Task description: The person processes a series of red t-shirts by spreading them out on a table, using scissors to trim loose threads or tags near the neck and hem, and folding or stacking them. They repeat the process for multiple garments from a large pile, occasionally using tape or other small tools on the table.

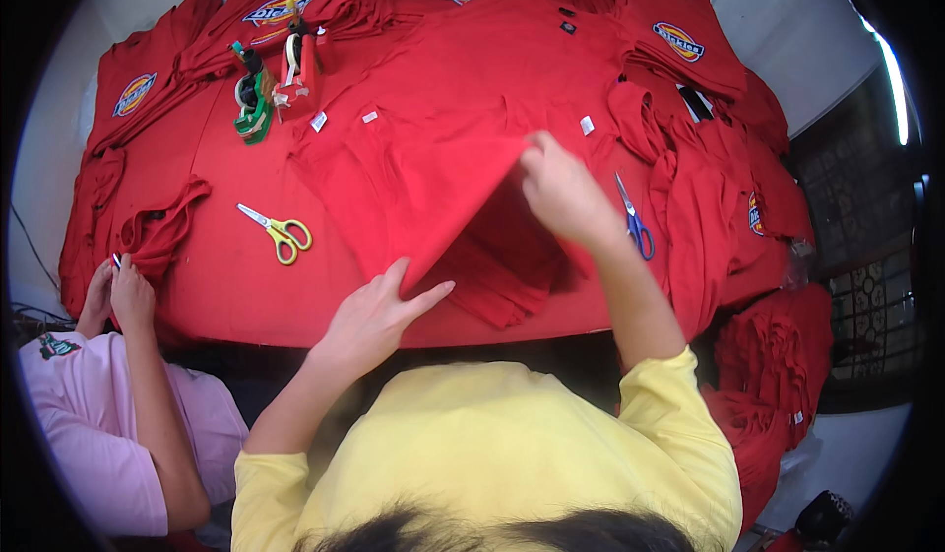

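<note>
A red garment (423,188) lies in front of me, one edge lifted into a slanting fold. My right hand (566,193) pinches a raised corner of it, fingertips closed on the cloth. At the near end of the fold, my left hand (374,316) touches the fabric, its thumb stretched away from the other visible finger. Yellow-handled scissors (279,233) rest left of the garment. Beyond my right wrist lie blue-handled scissors (635,219). The underside of the lifted cloth is in shadow.
Green (254,104) and red (297,74) tape dispensers stand at the far left of the red-covered table (226,291). Red shirts (679,45) with logo patches surround the work. A co-worker's hands (128,291) handle red cloth at left. More red garments (773,355) are piled at right.
</note>
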The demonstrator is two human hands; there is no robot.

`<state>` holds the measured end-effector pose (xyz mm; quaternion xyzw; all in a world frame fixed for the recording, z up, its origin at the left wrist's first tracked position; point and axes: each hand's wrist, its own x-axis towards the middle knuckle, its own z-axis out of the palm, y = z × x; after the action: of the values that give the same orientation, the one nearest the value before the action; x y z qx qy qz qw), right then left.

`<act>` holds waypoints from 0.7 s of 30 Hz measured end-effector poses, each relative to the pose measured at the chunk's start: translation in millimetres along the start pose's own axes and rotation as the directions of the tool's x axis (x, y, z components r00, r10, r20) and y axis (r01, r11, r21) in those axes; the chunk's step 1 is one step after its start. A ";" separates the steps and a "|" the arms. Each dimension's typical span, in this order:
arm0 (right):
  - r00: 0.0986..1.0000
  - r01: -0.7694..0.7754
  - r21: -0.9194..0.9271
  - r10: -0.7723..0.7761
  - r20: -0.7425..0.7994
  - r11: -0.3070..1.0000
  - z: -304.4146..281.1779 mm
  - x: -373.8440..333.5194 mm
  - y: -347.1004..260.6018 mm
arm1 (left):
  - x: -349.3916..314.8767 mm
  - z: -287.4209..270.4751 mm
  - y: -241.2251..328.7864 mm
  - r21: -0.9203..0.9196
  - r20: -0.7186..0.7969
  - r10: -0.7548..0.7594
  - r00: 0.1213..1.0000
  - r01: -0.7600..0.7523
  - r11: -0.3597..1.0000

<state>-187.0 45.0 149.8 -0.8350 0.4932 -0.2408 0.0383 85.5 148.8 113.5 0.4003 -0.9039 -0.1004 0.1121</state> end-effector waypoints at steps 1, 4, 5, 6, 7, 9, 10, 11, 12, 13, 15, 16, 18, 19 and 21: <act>0.997 0.072 0.093 -0.075 0.022 0.993 -6.2 15.3 8.2 | 11.7 -0.4 7.5 -0.060 0.098 -0.110 0.989 0.117 0.991; 0.999 -0.001 0.200 -0.006 0.034 0.980 -26.0 52.4 -15.3 | 51.3 -8.1 22.4 -0.168 0.107 -0.220 0.970 0.236 0.957; 0.999 -0.022 0.229 0.015 0.033 0.973 -29.7 60.6 -24.3 | 58.8 -1.3 25.9 -0.150 -0.004 -0.213 0.977 0.210 0.966; 0.998 -0.054 0.257 0.044 0.044 0.965 -32.3 67.9 -32.4 | 65.5 4.4 28.4 -0.128 -0.118 -0.204 0.972 0.189 0.974; 0.995 -0.094 0.281 0.081 0.056 0.955 -34.9 72.2 -38.4 | 72.6 8.3 32.1 -0.118 -0.161 -0.239 0.957 0.222 0.968; 0.990 -0.136 0.267 0.118 0.082 0.954 -47.0 75.0 -47.2 | 86.4 17.7 36.2 -0.103 -0.250 -0.302 0.920 0.285 0.953; 0.989 -0.128 0.235 0.108 0.096 0.963 -54.9 77.0 -54.5 | 92.1 29.3 29.2 -0.067 -0.360 -0.304 0.882 0.301 0.951; 0.989 -0.119 0.204 0.098 0.110 0.972 -59.5 78.0 -59.8 | 94.0 38.9 20.6 -0.033 -0.425 -0.274 0.862 0.288 0.957; 0.994 -0.087 0.179 0.074 0.082 0.980 -62.6 78.3 -60.7 | 98.2 40.4 12.8 0.004 -0.494 -0.233 0.838 0.270 0.963; 0.997 -0.054 0.154 0.046 0.054 0.987 -64.6 77.8 -61.2 | 99.4 40.0 4.9 0.044 -0.559 -0.188 0.807 0.255 0.966; 1.000 -0.010 0.049 0.010 0.000 0.999 -76.6 78.1 -58.3 | 92.5 25.9 -3.2 -0.013 -0.515 -0.215 0.830 0.243 0.970; 1.000 -0.008 -0.027 0.008 -0.025 1.000 -89.0 74.4 -52.4 | 83.6 1.6 2.3 -0.075 -0.457 -0.262 0.850 0.257 0.963; 1.000 -0.012 -0.126 0.013 0.011 0.992 -123.1 66.0 -49.2 | 61.7 -49.8 2.4 -0.187 -0.428 -0.312 0.848 0.255 0.949; 0.997 -0.022 -0.153 0.033 0.074 0.988 -143.0 56.6 -49.1 | 50.9 -72.9 -0.1 -0.244 -0.456 -0.318 0.831 0.227 0.943; 0.975 0.185 -0.125 -0.166 0.151 0.975 -168.3 34.8 -51.1 | 26.5 -119.9 6.6 -0.276 -0.444 -0.390 0.807 0.291 0.916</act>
<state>-206.0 70.9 326.2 -0.8908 0.4291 -0.1495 -0.0066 97.4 122.4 232.9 0.5557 -0.7443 -0.1022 0.3561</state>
